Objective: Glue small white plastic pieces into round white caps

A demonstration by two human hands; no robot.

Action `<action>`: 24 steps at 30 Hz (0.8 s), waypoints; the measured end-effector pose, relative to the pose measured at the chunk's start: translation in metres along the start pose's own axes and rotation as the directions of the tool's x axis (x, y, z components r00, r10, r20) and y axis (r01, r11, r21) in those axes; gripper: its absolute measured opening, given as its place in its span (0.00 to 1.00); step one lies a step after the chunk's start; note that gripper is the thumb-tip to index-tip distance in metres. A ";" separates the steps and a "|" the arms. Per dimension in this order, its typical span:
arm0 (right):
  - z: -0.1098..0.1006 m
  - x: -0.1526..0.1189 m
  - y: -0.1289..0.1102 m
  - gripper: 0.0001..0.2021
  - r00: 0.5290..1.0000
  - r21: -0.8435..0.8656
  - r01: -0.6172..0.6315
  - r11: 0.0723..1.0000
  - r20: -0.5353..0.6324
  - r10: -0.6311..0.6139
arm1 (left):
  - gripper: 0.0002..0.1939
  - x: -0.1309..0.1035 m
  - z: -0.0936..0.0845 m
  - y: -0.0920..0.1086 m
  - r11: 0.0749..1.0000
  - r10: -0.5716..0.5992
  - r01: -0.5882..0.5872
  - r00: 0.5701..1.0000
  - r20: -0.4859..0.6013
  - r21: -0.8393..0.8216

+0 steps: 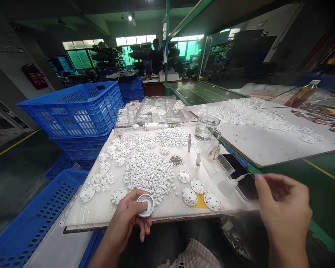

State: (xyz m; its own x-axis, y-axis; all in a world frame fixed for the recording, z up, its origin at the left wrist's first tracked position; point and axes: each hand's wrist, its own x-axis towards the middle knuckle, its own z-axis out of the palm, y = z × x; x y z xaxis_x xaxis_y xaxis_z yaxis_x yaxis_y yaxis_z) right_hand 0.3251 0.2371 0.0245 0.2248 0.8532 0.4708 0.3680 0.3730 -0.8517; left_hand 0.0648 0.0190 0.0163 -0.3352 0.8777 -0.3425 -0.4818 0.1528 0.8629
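Near the front edge of the white work surface, my left hand (131,212) grips a round white part (146,206), with the thumb on its hollow centre. My right hand (281,203) is at the right, its thumb and index finger pinched together beside the white nozzle of a squeeze bottle (228,186); whether it touches the nozzle, or what it holds, is too small to tell. A big heap of small white pieces (147,175) lies beyond my left hand. White discs (212,201) with dark dots sit between my hands, some on a yellow patch.
Blue crates (83,111) stand stacked at the left. A glass mug (206,128), a small glass bottle (213,152), upright tweezers (189,143) and a dark phone (240,178) are at the right side. More white discs cover the right table (251,145). People are in the background.
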 end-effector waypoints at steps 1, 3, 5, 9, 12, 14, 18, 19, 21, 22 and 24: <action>0.003 0.015 -0.002 0.18 0.999 -0.033 0.007 0.999 0.032 -0.006 | 0.18 -0.001 0.000 0.000 1.000 0.004 -0.004 1.000 -0.003 0.002; 0.017 0.046 -0.005 0.14 0.982 -0.063 0.031 0.998 0.189 -0.018 | 0.17 -0.003 0.002 -0.001 1.000 0.009 -0.009 1.000 -0.014 0.005; 0.037 0.073 -0.008 0.13 0.929 -0.051 0.048 0.998 0.368 -0.026 | 0.17 -0.005 0.003 0.000 1.000 0.010 -0.010 0.999 -0.030 0.005; 0.067 0.092 -0.007 0.10 0.856 -0.011 0.077 0.997 0.514 -0.060 | 0.17 -0.007 0.004 -0.001 1.000 0.011 -0.011 1.000 -0.026 -0.013; 0.069 0.085 -0.006 0.10 0.888 0.028 0.095 0.995 0.449 -0.098 | 0.18 -0.006 0.002 -0.002 0.999 0.013 -0.013 1.000 -0.016 -0.038; 0.068 0.080 -0.005 0.12 0.892 0.043 0.115 0.992 0.436 -0.122 | 0.18 -0.005 0.001 -0.003 0.999 0.012 -0.013 1.000 -0.007 -0.037; 0.071 0.080 -0.009 0.06 0.869 0.034 0.130 0.991 0.477 -0.130 | 0.17 -0.004 0.001 -0.001 1.000 0.015 -0.015 1.000 0.020 -0.014; 0.072 0.081 -0.011 0.04 0.875 0.039 0.130 0.991 0.466 -0.133 | 0.17 -0.004 0.001 0.000 1.000 0.015 -0.014 1.000 0.021 -0.013; 0.071 0.081 -0.017 0.05 0.902 0.067 0.140 0.988 0.402 -0.155 | 0.17 -0.004 0.001 0.000 1.000 0.013 -0.012 1.000 0.018 -0.013; 0.068 0.080 -0.021 0.07 0.921 0.092 0.150 0.985 0.350 -0.172 | 0.16 -0.005 0.001 -0.001 1.000 0.011 -0.011 1.000 0.016 -0.015; 0.057 0.073 -0.031 0.12 0.961 0.138 0.161 0.977 0.201 -0.187 | 0.16 -0.004 0.001 -0.002 1.000 0.016 -0.016 1.000 0.011 -0.026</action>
State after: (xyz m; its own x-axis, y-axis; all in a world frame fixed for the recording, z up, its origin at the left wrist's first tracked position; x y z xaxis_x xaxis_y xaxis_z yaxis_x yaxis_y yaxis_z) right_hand 0.2789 0.3083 0.0724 -0.0346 0.8238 0.5658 0.2710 0.5527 -0.7881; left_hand 0.0682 0.0150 0.0160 -0.3343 0.8849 -0.3244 -0.4970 0.1269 0.8584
